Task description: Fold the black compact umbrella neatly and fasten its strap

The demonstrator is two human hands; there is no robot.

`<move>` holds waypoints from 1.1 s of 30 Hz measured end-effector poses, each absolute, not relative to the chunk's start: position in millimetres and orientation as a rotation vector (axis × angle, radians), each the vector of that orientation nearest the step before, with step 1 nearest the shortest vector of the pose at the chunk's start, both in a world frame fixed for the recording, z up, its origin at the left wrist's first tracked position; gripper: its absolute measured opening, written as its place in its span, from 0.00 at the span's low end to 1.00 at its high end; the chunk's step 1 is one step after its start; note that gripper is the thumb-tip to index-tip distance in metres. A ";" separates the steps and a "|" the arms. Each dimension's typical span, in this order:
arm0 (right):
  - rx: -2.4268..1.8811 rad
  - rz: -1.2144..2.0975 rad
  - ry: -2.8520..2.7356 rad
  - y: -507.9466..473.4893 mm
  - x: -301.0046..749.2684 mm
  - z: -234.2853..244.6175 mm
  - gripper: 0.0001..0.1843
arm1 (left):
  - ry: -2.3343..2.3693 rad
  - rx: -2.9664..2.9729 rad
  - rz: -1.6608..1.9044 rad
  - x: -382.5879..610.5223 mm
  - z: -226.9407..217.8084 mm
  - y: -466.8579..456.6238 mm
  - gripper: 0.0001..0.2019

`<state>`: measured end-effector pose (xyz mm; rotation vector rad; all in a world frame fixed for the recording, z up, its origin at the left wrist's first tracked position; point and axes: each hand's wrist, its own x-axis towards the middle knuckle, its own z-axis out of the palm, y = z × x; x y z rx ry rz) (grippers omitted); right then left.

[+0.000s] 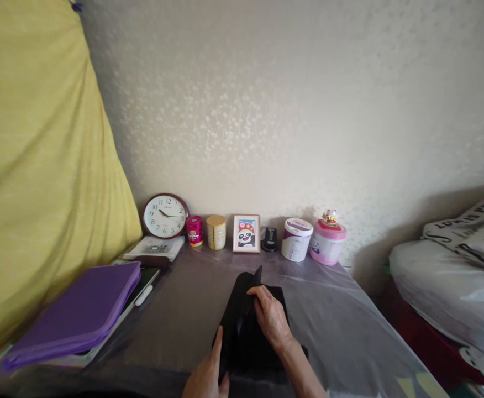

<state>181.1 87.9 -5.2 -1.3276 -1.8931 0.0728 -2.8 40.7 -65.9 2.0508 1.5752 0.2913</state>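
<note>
A dark, soft-looking black item, perhaps a bag or a case, lies on the grey-covered table in front of me. Its exact kind is hard to make out. My right hand pinches a thin black flap or edge of it, which sticks up above my fingertips. At the near left side, my left hand grips the edge, with the index finger stretched along it and the thumb below. Folds between the hands are too dark to read.
Along the wall stand a clock, a pink can, a yellow-lidded canister, a framed panda picture, a small black device and two tins. Purple folders lie left by a yellow curtain; plastic-wrapped bundles sit right.
</note>
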 end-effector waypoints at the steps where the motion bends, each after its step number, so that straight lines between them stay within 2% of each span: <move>1: -1.303 0.075 -1.881 91.9 178.3 -4.6 0.14 | 1.606 2.070 0.229 -0.6 -65.1 39.6 0.38; 6: -1.267 0.083 -1.900 108.1 157.6 -12.1 0.14 | 1.654 2.130 0.035 8.3 -62.3 36.2 0.39; 14: -1.393 -0.025 -1.975 123.0 136.6 -46.1 0.11 | 1.623 2.136 -0.063 16.2 -62.8 34.4 0.38; 20: -1.441 -0.120 -2.041 124.8 135.5 -48.3 0.11 | 1.526 2.058 0.232 8.3 -74.2 35.9 0.36; 25: -1.468 -0.161 -2.059 125.3 135.6 -48.0 0.10 | 1.452 2.100 0.502 0.7 -75.8 36.1 0.43; 33: -1.481 -0.098 -2.058 130.2 134.6 -53.5 0.09 | 1.456 2.235 0.080 8.5 -55.6 38.2 0.38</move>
